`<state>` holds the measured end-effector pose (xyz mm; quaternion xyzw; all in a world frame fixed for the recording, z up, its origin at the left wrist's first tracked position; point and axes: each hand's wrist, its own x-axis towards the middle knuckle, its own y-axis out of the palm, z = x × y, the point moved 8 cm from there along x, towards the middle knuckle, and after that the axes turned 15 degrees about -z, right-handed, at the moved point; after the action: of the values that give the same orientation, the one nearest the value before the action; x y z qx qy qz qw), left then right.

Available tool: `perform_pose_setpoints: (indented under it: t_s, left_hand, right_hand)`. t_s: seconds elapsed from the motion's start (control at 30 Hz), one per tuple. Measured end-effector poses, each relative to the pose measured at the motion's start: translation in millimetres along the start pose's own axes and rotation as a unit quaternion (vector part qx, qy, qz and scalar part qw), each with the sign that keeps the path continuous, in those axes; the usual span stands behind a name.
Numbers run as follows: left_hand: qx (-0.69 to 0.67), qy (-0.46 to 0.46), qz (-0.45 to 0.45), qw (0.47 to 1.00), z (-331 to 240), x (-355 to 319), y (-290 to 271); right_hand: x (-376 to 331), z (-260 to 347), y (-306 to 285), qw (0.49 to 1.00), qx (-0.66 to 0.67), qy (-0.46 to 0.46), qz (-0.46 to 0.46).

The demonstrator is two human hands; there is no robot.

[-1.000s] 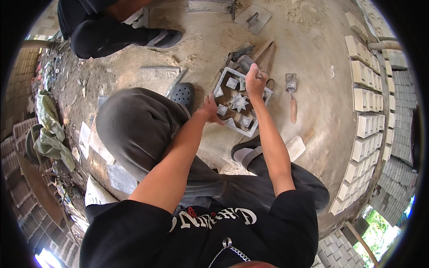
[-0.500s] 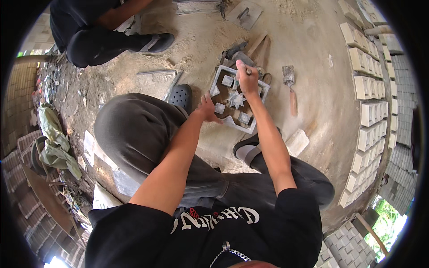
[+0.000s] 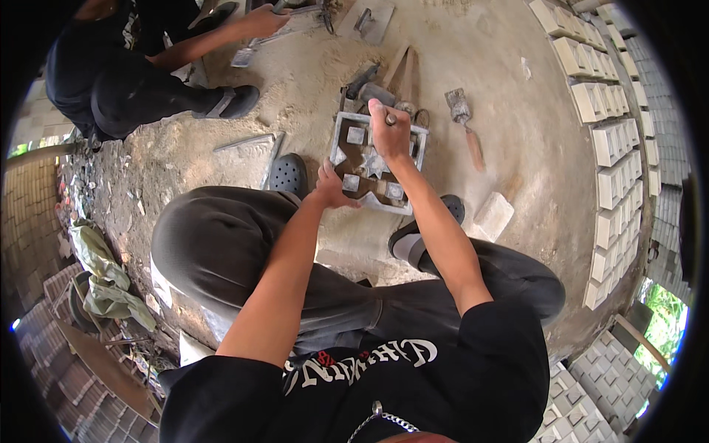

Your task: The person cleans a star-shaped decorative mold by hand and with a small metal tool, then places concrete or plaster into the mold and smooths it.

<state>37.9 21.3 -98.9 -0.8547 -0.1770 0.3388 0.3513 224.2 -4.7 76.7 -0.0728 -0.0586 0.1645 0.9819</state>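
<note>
In front of me on the ground lies a grey square mould frame (image 3: 421, 151). Inside it are a star-shaped piece (image 3: 374, 165) and several small square blocks (image 3: 355, 135), with brown material between them. My right hand (image 3: 391, 136) is closed over the frame's far part around a thin tool, whose round handle end (image 3: 391, 118) pokes out of the fist; its working end is hidden. At the frame's near left corner rests my left hand (image 3: 332, 189), thumb and fingers spread apart along the edges.
Beyond the frame lie a hammer-like tool (image 3: 377, 94) and wooden pieces (image 3: 402, 74). To the right are a trowel (image 3: 474, 148) and a pale block (image 3: 493, 215). Pale cast blocks (image 3: 610, 142) line the right side. Another person's hand (image 3: 264, 21) works at the far left.
The whole view has shifted, so the frame sits further left in it. Both my hands stay at the frame. More of the other person's arm and hand now shows.
</note>
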Motion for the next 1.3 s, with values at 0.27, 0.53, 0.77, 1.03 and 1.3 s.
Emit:
perform_pose_setpoints:
  t_s: [0.27, 0.53, 0.77, 1.03, 1.3]
  left_hand:
    - [0.038, 0.004, 0.023, 0.999, 2.6, 1.3, 4.4]
    - [0.016, -0.073, -0.193, 0.978, -41.2, -26.2, -46.6]
    - [0.002, -0.095, -0.194, 0.976, -69.5, 0.6, -42.1]
    - [-0.028, -0.122, -0.098, 0.987, -53.6, 15.3, -31.4]
    - [0.011, -0.306, -0.113, 0.945, -41.5, -16.4, -43.8]
  right_hand:
    - [19.9, -0.2, 11.8, 0.995, 0.061, 0.048, 0.067]
    - [42.5, 64.9, -50.8, 0.981, 0.182, 0.006, 0.062]
    - [27.7, 39.9, -85.0, 0.979, 0.116, 0.076, -0.152]
    - [23.2, 16.8, -85.1, 0.961, 0.113, 0.126, -0.22]
    - [36.0, -39.0, -35.9, 0.984, 0.059, 0.164, 0.02]
